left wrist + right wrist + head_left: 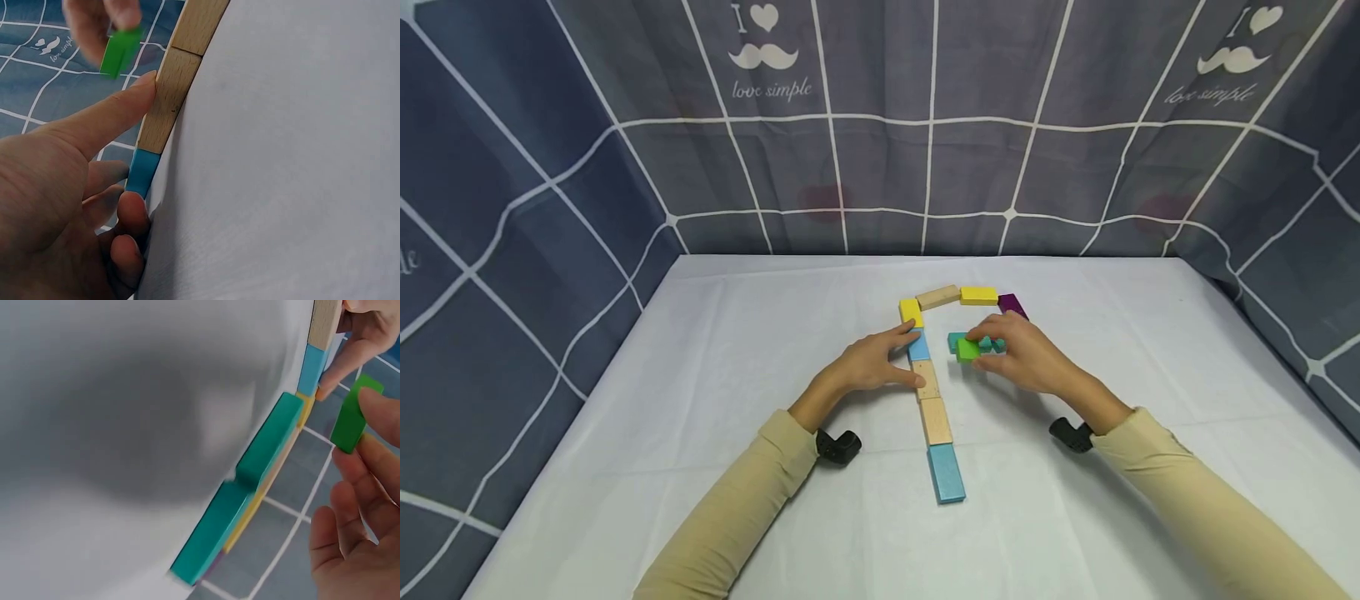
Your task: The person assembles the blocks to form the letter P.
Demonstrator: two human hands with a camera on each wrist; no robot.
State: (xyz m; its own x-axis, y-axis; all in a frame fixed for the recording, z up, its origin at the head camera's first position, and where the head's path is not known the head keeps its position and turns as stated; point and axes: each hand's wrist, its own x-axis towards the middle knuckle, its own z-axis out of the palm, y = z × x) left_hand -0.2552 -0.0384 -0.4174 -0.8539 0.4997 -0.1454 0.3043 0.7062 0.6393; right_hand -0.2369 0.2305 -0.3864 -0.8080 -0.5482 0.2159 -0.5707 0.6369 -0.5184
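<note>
My right hand (pixel 1030 357) pinches a small green block (pixel 357 415) between thumb and fingertips, raised off the table. Beneath it, two teal blocks (pixel 269 440) lie end to end, partly hidden by this hand in the head view. My left hand (pixel 871 360) is by the long row of blocks, its thumb and fingers spread. That thumb's tip is at a plain wooden block (pixel 929 382), while the index fingertip reaches the spot where the light blue block (pixel 919 346) meets a yellow block (pixel 911 312).
Toward me the row runs on through another wooden block (pixel 936 421) to a blue block (pixel 946 473). At the far end it bends right through a wooden block (pixel 938 297), a yellow block (pixel 979 296) and a purple block (pixel 1012 305). A white cloth (pixel 737 333) covers the table; grey checked curtains (pixel 880 167) surround it.
</note>
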